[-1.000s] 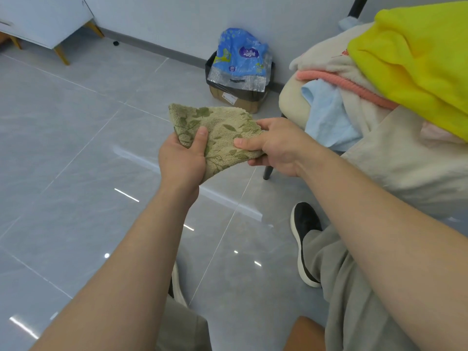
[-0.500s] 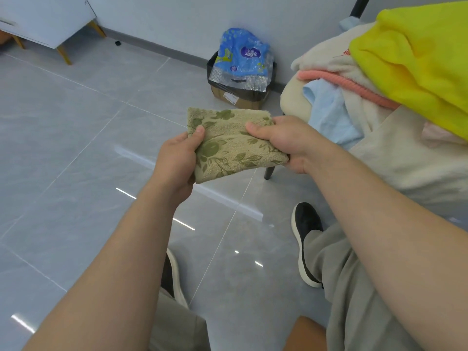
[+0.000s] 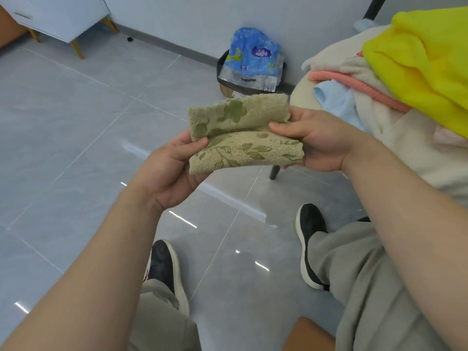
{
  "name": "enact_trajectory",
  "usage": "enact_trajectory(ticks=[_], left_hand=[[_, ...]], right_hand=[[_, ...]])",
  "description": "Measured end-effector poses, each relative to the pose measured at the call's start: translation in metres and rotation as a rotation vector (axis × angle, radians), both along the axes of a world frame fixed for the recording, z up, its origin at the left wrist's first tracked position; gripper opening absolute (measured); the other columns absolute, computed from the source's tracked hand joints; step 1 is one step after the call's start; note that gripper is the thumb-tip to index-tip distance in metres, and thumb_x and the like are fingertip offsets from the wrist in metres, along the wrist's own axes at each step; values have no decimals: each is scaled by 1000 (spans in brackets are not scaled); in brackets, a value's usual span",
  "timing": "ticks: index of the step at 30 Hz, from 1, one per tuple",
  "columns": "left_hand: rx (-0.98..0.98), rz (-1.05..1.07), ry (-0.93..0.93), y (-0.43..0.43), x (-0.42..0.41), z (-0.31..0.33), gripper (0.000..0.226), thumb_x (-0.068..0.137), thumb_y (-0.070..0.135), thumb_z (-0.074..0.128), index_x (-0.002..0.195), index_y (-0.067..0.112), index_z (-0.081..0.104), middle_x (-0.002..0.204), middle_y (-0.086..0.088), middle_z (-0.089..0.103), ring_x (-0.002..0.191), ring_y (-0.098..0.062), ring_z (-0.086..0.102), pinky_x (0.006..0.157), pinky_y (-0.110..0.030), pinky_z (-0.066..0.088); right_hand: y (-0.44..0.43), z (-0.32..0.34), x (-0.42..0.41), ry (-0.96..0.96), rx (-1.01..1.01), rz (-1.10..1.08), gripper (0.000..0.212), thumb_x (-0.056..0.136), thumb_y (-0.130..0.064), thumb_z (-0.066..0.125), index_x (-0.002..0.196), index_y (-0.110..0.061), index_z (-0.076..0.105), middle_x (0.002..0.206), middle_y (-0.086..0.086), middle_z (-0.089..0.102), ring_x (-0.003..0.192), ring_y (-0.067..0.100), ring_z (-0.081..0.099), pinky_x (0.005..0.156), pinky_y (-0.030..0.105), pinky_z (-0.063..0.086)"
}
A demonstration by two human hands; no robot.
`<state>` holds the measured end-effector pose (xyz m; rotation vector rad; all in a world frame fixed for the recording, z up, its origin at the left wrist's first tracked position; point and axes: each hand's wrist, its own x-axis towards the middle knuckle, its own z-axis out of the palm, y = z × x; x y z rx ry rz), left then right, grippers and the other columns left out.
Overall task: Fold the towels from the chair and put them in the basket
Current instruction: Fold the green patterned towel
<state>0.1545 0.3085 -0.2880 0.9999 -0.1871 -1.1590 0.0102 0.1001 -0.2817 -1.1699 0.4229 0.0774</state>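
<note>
So most of the shot is shiny grey tile floor (image 3: 76,148), and the next biggest thing is the laundry heap on the chair (image 3: 300,100) taking up the upper right of the frame. On top of that heap is a big bright yellow towel (image 3: 425,54), with a cream towel (image 3: 339,62) under it and a beige cloth (image 3: 410,153) hanging down the front at the right edge. The person's grey trousers (image 3: 354,274) fill the lower right, with one black shoe (image 3: 310,239) right of centre and the other (image 3: 164,267) at bottom centre, both flat on the tiles. A white cabinet (image 3: 58,13) on wooden legs sits in the upper left corner, and a crinkly blue plastic bag (image 3: 253,59) is stuffed into a dark bin against the wall at top centre. The thing actually being worked on is the green leaf-print towel (image 3: 243,138), held up in the air dead centre, away from the chair pile, and folded over so one flap stands up behind the front layer. The left-hand grip (image 3: 172,171) pinches its left edge, thumb on top at the crease and fingers tucked underneath. The right-hand grip (image 3: 319,140) has the right edge the same way, thumb lying across the fold and fingers curled behind. Smaller stuff: a coral pink towel (image 3: 354,86) and a light blue towel (image 3: 334,100) poke out of the heap just right of the green one.
</note>
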Motion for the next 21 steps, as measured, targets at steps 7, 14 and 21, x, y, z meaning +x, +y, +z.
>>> enact_trajectory(ticks=[7,14,21], left_hand=[[-122,-30,-26,15,3,4,29,82,-2,49,79,10,75,95,-16,72,79,-24,74,60,-24,59],[-85,-39,-71,28,-4,3,35,77,-9,42,59,12,64,72,-10,68,66,-22,71,58,-27,59],[87,8,-19,42,-22,-5,35,80,-8,28,63,6,56,75,-15,66,68,-30,69,63,-35,61]], right_hand=[[1,4,-7,-152,68,119,36,90,-2,47,100,-21,76,102,10,73,78,23,72,55,34,59],[9,5,-15,-110,-41,120,60,94,16,33,75,-18,79,97,11,75,85,25,71,72,35,60],[24,-1,-28,9,-156,83,49,92,12,36,81,-9,79,110,26,70,96,38,63,77,41,58]])
